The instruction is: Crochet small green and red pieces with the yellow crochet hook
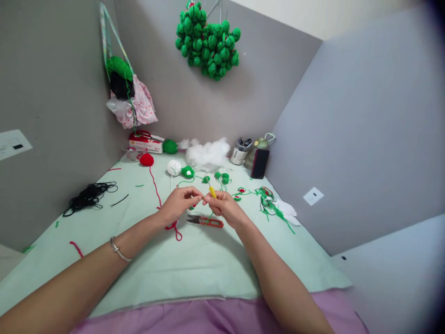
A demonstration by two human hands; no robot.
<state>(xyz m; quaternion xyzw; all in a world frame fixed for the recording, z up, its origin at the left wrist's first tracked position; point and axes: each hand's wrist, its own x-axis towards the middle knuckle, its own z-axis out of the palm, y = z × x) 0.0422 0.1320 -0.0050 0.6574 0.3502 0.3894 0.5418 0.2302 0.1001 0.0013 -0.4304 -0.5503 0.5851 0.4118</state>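
Both hands meet over the middle of the pale green table cover (194, 264). My right hand (225, 206) is closed in a pinch around a yellow-handled crochet hook (212, 191). My left hand (179, 203) is closed too, fingertips pinching something small at the hook's tip, with green yarn running off it; the piece itself is too small to make out. Red yarn (157, 189) trails under the left hand from a red ball (146, 159). Red-handled thread snips (204, 221) lie just below the hands.
Small green crocheted pieces (222, 177) and green yarn scraps (269, 202) lie to the right. White stuffing (207, 154), a tin of tools (239, 152), a phone (260, 163) and a bottle stand at the back. Black yarn (88, 195) lies left. Green crocheted balls (208, 39) hang on the wall.
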